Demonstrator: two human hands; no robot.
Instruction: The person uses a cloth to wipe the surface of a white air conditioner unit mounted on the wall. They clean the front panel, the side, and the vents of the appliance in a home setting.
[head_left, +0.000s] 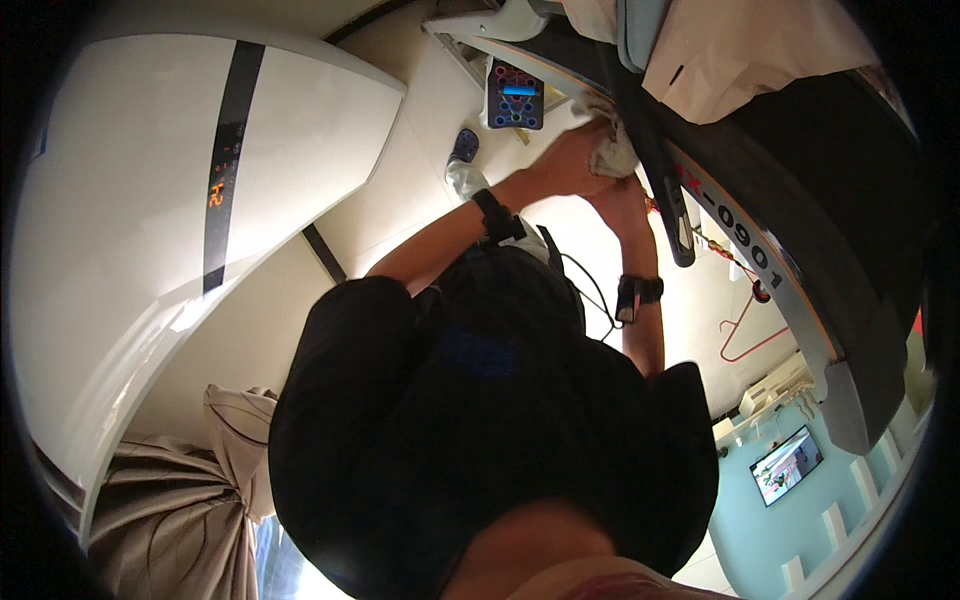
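Observation:
My left hand (568, 161) holds a bunched greyish-white cloth (616, 154) beside the dark, curved frame of what looks like a treadmill (739, 217). Right up against it, my right hand (621, 201) is closed at the lower end of the same cloth; its fingers are partly hidden. Both wrists wear black straps. The machine's long grey side rail bears writing and an orange line. Near the hands, a black bar (667, 180) with a slotted end runs along the frame. A beige cloth cover (750, 56) lies over the machine's upper part.
A large white appliance (135, 180) with a lit display strip stands at left, above a gathered brown curtain (172, 487). A black board with coloured sockets (516, 97) lies ahead, near my clog (466, 145). A red hanger (739, 356) and wall-mounted screen (786, 465) are at right.

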